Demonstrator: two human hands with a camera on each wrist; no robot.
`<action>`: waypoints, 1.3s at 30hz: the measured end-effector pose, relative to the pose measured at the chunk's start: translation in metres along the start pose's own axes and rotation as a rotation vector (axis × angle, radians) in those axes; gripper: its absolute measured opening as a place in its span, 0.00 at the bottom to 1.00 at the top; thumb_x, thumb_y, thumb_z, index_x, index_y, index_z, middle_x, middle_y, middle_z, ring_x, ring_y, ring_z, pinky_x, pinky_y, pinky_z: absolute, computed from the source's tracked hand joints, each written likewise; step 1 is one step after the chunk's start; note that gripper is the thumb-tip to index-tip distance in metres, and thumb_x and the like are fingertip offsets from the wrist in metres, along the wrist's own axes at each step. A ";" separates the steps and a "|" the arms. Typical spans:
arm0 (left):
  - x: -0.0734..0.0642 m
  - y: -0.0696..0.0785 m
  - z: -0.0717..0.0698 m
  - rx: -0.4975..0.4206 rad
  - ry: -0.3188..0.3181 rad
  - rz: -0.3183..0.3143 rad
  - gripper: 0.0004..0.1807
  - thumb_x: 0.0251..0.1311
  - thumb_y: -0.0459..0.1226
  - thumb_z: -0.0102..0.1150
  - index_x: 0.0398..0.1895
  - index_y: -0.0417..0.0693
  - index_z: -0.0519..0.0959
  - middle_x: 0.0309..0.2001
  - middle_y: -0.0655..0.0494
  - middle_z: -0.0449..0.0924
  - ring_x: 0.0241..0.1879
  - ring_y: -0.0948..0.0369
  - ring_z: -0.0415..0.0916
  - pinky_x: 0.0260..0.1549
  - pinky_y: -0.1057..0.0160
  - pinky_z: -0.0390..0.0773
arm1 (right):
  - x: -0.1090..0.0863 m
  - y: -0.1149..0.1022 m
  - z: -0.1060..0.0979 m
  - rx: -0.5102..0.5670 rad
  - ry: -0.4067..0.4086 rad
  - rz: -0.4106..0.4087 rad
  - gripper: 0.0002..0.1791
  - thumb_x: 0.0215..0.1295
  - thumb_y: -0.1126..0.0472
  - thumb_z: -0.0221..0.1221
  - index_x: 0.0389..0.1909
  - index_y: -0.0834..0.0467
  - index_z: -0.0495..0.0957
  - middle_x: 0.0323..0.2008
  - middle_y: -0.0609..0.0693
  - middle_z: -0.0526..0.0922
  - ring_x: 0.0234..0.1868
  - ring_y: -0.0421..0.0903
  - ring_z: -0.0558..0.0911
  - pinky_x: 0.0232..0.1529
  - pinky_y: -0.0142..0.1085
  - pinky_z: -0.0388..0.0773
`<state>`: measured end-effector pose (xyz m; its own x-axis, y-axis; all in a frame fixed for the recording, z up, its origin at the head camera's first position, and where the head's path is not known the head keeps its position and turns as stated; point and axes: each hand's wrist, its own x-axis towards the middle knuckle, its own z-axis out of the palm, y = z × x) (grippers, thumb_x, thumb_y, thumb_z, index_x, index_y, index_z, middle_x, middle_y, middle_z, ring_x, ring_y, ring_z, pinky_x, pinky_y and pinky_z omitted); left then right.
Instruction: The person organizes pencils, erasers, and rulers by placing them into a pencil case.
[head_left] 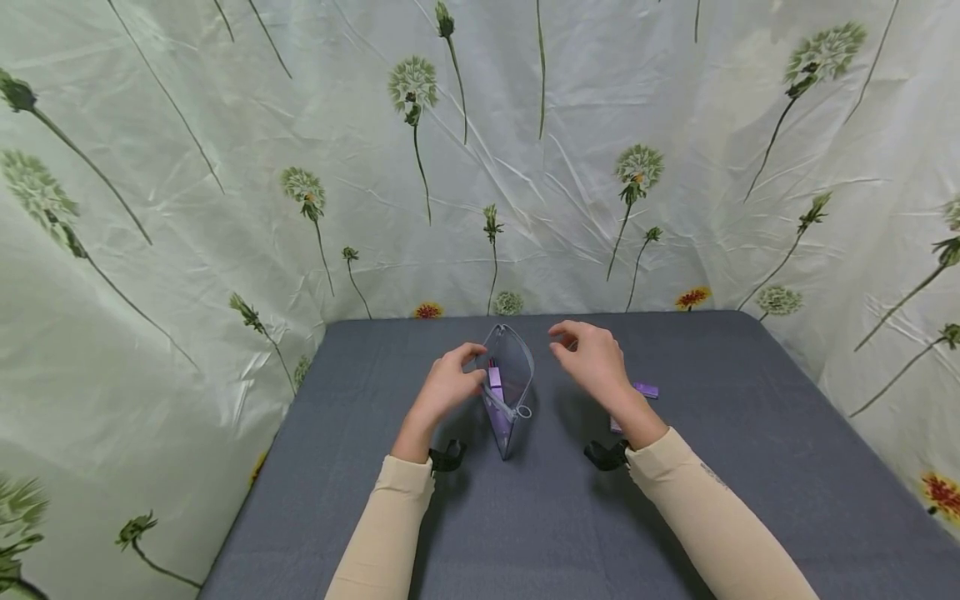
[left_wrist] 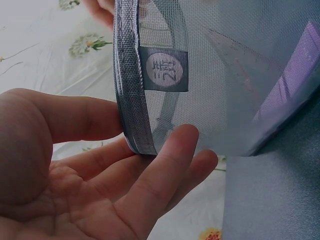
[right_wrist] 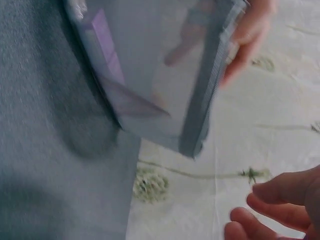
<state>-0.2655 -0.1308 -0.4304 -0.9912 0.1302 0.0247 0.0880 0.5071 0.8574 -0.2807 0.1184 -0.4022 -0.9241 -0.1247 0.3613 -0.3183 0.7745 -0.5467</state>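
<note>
A grey mesh zip pouch (head_left: 517, 367) stands with its mouth open between the two hands. My left hand (head_left: 447, 385) pinches the zip edge, thumb on one side and fingers on the other, as the left wrist view shows near the cloth label (left_wrist: 165, 70). Inside lie purple block-like pieces (head_left: 495, 379) and a see-through triangle with fine marks (left_wrist: 242, 62), seen through the mesh. To the right of the pouch, my right hand (head_left: 596, 358) hovers with loosely bent fingers, holding nothing and apart from the pouch.
On the grey tabletop (head_left: 517, 533), a small purple block (head_left: 646, 390) lies beyond the right wrist. Another purple piece (head_left: 616, 425) is partly hidden by that wrist. A ring pull (head_left: 523, 412) hangs at the pouch's near end. Behind the table hangs a flower-printed curtain (head_left: 562, 167).
</note>
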 end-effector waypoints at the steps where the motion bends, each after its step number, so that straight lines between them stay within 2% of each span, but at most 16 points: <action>1: 0.000 0.000 0.000 0.001 0.001 -0.002 0.22 0.69 0.34 0.57 0.65 0.53 0.76 0.70 0.47 0.69 0.35 0.54 0.85 0.41 0.53 0.83 | -0.001 0.004 -0.003 0.009 -0.013 0.007 0.12 0.68 0.57 0.65 0.51 0.47 0.86 0.38 0.46 0.87 0.36 0.46 0.83 0.32 0.45 0.77; 4: 0.000 0.000 0.001 0.005 0.002 -0.008 0.22 0.69 0.35 0.57 0.65 0.54 0.76 0.70 0.47 0.69 0.36 0.53 0.85 0.42 0.53 0.83 | -0.002 0.017 -0.014 0.036 -0.054 0.025 0.14 0.68 0.58 0.64 0.53 0.48 0.85 0.40 0.49 0.87 0.39 0.49 0.84 0.35 0.47 0.79; 8: 0.000 0.000 0.001 0.008 0.001 -0.007 0.22 0.69 0.35 0.57 0.65 0.55 0.76 0.70 0.48 0.69 0.36 0.56 0.85 0.42 0.53 0.83 | -0.004 0.041 -0.028 0.050 -0.102 0.043 0.16 0.69 0.64 0.62 0.55 0.50 0.84 0.45 0.54 0.87 0.43 0.53 0.84 0.38 0.48 0.79; 14: -0.001 -0.002 0.002 0.011 -0.010 -0.008 0.22 0.69 0.35 0.57 0.66 0.54 0.75 0.70 0.48 0.69 0.35 0.59 0.84 0.42 0.53 0.83 | -0.012 0.084 -0.042 0.073 -0.218 0.100 0.23 0.67 0.75 0.54 0.57 0.52 0.83 0.52 0.61 0.83 0.54 0.60 0.80 0.38 0.46 0.77; 18: -0.002 -0.005 0.004 0.014 -0.011 -0.006 0.22 0.70 0.35 0.57 0.66 0.55 0.75 0.70 0.49 0.69 0.35 0.61 0.84 0.42 0.54 0.83 | -0.018 0.108 -0.047 0.095 -0.299 0.123 0.31 0.60 0.81 0.46 0.58 0.54 0.82 0.55 0.64 0.81 0.57 0.64 0.77 0.36 0.42 0.74; 20: -0.001 -0.004 0.005 0.010 -0.007 -0.001 0.22 0.70 0.35 0.57 0.66 0.55 0.75 0.70 0.49 0.69 0.36 0.61 0.84 0.41 0.54 0.83 | -0.019 0.119 -0.049 0.106 -0.335 0.128 0.35 0.55 0.82 0.42 0.59 0.55 0.82 0.56 0.65 0.80 0.59 0.66 0.76 0.29 0.41 0.69; 24: 0.001 -0.002 0.004 0.008 -0.001 0.012 0.21 0.70 0.35 0.57 0.65 0.55 0.76 0.70 0.48 0.70 0.36 0.60 0.85 0.40 0.55 0.83 | -0.017 0.140 -0.054 0.096 -0.385 0.120 0.40 0.48 0.83 0.38 0.60 0.57 0.81 0.58 0.68 0.78 0.60 0.68 0.74 0.29 0.41 0.67; 28: 0.002 -0.001 0.003 0.012 -0.002 0.019 0.21 0.69 0.35 0.57 0.65 0.54 0.76 0.70 0.48 0.70 0.36 0.60 0.85 0.39 0.56 0.83 | -0.018 0.161 -0.054 0.081 -0.422 0.098 0.42 0.45 0.84 0.40 0.60 0.58 0.81 0.57 0.69 0.79 0.54 0.63 0.77 0.32 0.41 0.67; 32: 0.001 0.000 0.003 0.011 -0.002 0.013 0.21 0.69 0.34 0.57 0.65 0.55 0.76 0.70 0.48 0.70 0.36 0.60 0.84 0.38 0.57 0.83 | -0.019 0.176 -0.053 0.127 -0.471 0.098 0.42 0.45 0.86 0.43 0.60 0.58 0.81 0.56 0.70 0.78 0.45 0.56 0.77 0.33 0.42 0.68; 36: 0.000 0.001 0.003 0.007 0.000 0.012 0.21 0.69 0.34 0.57 0.64 0.55 0.77 0.69 0.48 0.71 0.38 0.60 0.84 0.37 0.57 0.83 | -0.022 0.188 -0.054 0.202 -0.519 0.094 0.37 0.51 0.86 0.49 0.62 0.60 0.80 0.57 0.70 0.77 0.45 0.55 0.78 0.39 0.42 0.71; 39: 0.000 0.001 0.003 0.008 0.002 0.006 0.21 0.69 0.34 0.57 0.64 0.55 0.77 0.69 0.48 0.71 0.39 0.60 0.84 0.38 0.57 0.83 | -0.023 0.194 -0.055 0.257 -0.542 0.083 0.30 0.57 0.81 0.57 0.62 0.62 0.79 0.52 0.68 0.79 0.43 0.54 0.79 0.37 0.41 0.74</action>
<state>-0.2655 -0.1275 -0.4310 -0.9908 0.1315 0.0311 0.0949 0.5127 0.8533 -0.3092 0.3053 -0.4754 -0.9026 -0.4209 -0.0900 -0.2191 0.6292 -0.7457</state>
